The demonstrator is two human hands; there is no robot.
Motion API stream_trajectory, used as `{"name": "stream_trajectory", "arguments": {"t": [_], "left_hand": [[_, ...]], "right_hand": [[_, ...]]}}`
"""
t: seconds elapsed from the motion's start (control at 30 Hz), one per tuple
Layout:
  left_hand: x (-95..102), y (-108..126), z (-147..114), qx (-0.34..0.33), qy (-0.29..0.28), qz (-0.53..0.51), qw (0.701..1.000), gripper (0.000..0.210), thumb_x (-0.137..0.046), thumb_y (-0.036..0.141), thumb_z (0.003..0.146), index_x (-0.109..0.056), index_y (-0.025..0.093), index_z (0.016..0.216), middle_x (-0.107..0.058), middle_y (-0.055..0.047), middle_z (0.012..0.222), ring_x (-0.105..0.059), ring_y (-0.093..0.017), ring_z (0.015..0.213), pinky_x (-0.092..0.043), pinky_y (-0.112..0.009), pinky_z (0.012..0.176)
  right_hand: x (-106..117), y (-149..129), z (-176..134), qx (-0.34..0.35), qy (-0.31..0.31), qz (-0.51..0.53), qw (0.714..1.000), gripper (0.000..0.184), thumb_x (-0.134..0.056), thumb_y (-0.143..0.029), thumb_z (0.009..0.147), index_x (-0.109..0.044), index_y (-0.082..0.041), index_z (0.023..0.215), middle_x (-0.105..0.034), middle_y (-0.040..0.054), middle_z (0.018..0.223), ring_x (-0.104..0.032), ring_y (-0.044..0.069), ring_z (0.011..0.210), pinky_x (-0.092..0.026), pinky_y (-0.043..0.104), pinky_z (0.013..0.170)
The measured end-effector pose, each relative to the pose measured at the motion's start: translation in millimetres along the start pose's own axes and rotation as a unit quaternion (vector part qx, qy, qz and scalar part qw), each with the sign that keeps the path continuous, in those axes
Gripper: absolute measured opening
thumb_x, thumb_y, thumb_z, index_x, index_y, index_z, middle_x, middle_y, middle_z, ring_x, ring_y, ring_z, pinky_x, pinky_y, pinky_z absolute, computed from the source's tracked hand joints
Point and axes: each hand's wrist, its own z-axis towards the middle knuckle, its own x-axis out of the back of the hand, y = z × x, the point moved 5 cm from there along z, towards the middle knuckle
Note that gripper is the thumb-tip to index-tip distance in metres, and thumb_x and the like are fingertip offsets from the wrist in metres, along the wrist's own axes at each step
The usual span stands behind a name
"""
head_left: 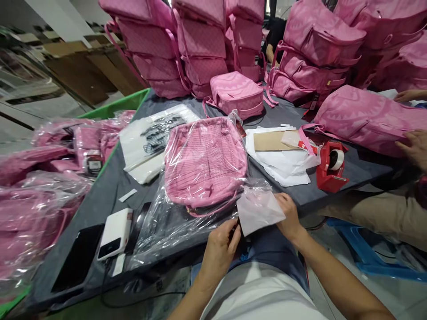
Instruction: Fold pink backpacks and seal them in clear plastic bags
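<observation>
A pink backpack (207, 160) lies inside a clear plastic bag (160, 235) on the table in front of me. At the bag's near right end is a thin white sheet (260, 209), slightly see-through. My left hand (222, 244) is closed at the sheet's lower left corner, thumb and fingers pinched together. On the opposite side, my right hand (287, 216) pinches the sheet's right edge, its fingertips partly hidden behind it. Whether plastic film is also caught in either hand, I cannot tell.
Stacked pink backpacks (200, 44) line the table's far side. A red tape dispenser (332, 166), white papers (283, 171), a power bank (115, 233) and a phone (78, 258) lie around. Bagged backpacks (33, 213) fill the left side. Another person's hand (415, 149) touches a backpack at right.
</observation>
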Motion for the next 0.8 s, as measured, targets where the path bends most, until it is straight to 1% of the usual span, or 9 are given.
{"name": "stream_trajectory", "arguments": {"t": [0.1,0.17,0.23,0.33,0.43,0.5,0.57,0.67,0.8], "left_hand": [[-1.9,-8,3,0.017,-0.009,0.006,1.000,0.030,-0.050,0.037,0.091,-0.074,0.020,0.092,-0.073,-0.002,0.074,-0.064,-0.016,0.062,-0.049,-0.026,0.064],[-7.1,-15,7,0.034,-0.013,-0.002,0.999,0.029,-0.049,0.038,0.091,-0.072,0.019,0.096,-0.073,-0.002,0.076,-0.062,-0.016,0.060,-0.048,-0.026,0.061],[-15.7,-23,12,0.046,-0.026,-0.023,0.998,0.028,-0.051,0.035,0.089,-0.069,0.019,0.102,-0.075,-0.004,0.087,-0.060,-0.014,0.058,-0.048,-0.026,0.058],[-30.7,-32,18,0.058,-0.060,-0.061,0.995,0.036,-0.052,0.026,0.085,-0.063,0.018,0.118,-0.076,-0.006,0.103,-0.060,-0.012,0.056,-0.050,-0.026,0.059],[-36.3,-29,18,0.010,-0.052,-0.032,0.998,0.042,-0.048,0.018,0.088,-0.059,0.018,0.129,-0.074,-0.007,0.108,-0.070,-0.017,0.078,-0.058,-0.031,0.076],[-35.4,-20,14,-0.048,-0.037,0.035,0.998,0.041,-0.046,0.014,0.090,-0.060,0.018,0.128,-0.072,-0.010,0.115,-0.071,-0.021,0.098,-0.058,-0.036,0.089],[-34.1,-11,11,-0.081,-0.041,0.109,0.990,0.039,-0.046,0.011,0.090,-0.061,0.019,0.126,-0.068,-0.011,0.122,-0.071,-0.022,0.102,-0.059,-0.038,0.092],[-31.2,0,9,-0.076,-0.064,0.165,0.981,0.032,-0.046,0.009,0.093,-0.061,0.017,0.120,-0.068,-0.010,0.114,-0.071,-0.020,0.090,-0.060,-0.035,0.085],[-27.8,8,8,-0.063,-0.073,0.191,0.977,0.034,-0.047,0.009,0.095,-0.058,0.017,0.126,-0.067,-0.007,0.106,-0.071,-0.020,0.087,-0.061,-0.033,0.081]], "right_hand": [[34,-17,-4,0.098,0.044,-0.018,0.994,0.032,-0.048,-0.011,0.101,-0.073,-0.024,0.117,-0.077,0.0088,0.102,-0.070,0.022,0.098,-0.053,0.041,0.097],[43,-25,-10,0.110,0.044,-0.007,0.993,0.027,-0.053,-0.011,0.101,-0.073,-0.024,0.114,-0.078,0.0072,0.100,-0.070,0.019,0.093,-0.054,0.037,0.092],[40,-25,-17,0.067,0.033,0.015,0.997,0.018,-0.056,-0.015,0.101,-0.073,-0.020,0.101,-0.076,0.0056,0.085,-0.068,0.015,0.074,-0.054,0.027,0.073],[26,-15,-33,-0.035,0.040,0.037,0.998,0.025,-0.054,-0.027,0.103,-0.069,-0.019,0.083,-0.066,0.0025,0.065,-0.060,0.014,0.054,-0.048,0.023,0.053],[19,-6,-49,-0.108,0.069,0.052,0.990,0.023,-0.053,-0.033,0.101,-0.072,-0.021,0.096,-0.072,0.0057,0.075,-0.068,0.019,0.063,-0.055,0.028,0.059],[19,-1,-56,-0.127,0.074,0.063,0.987,0.019,-0.057,-0.031,0.098,-0.073,-0.022,0.105,-0.076,0.0102,0.092,-0.073,0.025,0.079,-0.060,0.034,0.070],[18,7,-58,-0.158,0.058,0.098,0.981,0.021,-0.061,-0.031,0.096,-0.073,-0.023,0.111,-0.074,0.0145,0.112,-0.073,0.029,0.098,-0.061,0.040,0.081],[5,25,-59,-0.256,0.015,0.247,0.935,0.032,-0.058,-0.042,0.096,-0.070,-0.023,0.120,-0.071,0.0149,0.121,-0.071,0.030,0.108,-0.062,0.042,0.081],[-23,34,-57,-0.339,-0.033,0.416,0.843,0.048,-0.055,-0.059,0.095,-0.069,-0.020,0.121,-0.076,0.0128,0.102,-0.073,0.028,0.088,-0.060,0.038,0.066]]}}
